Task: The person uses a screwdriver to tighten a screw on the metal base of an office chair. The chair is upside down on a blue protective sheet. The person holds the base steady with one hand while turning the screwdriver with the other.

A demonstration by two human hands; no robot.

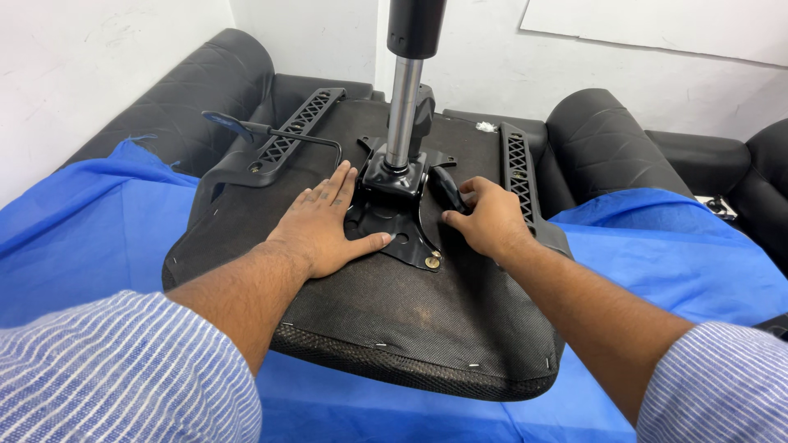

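Note:
An upturned office chair seat (394,312) with a black fabric underside lies on a blue sheet. A black metal mechanism plate (394,221) is bolted at its middle, and a chrome gas cylinder (403,107) rises from it. My left hand (324,226) lies flat on the seat, fingers spread, thumb resting on the plate's left edge. My right hand (484,217) curls around a black knob or lever (443,187) on the plate's right side. A brass-coloured bolt (432,262) shows at the plate's near corner.
Black armrest brackets run along the seat's left (291,131) and right (517,168) sides. A thin adjustment lever (271,130) with a dark paddle sticks out to the left. Black padded chair parts (603,139) lie behind, on a blue sheet (74,238), against a white wall.

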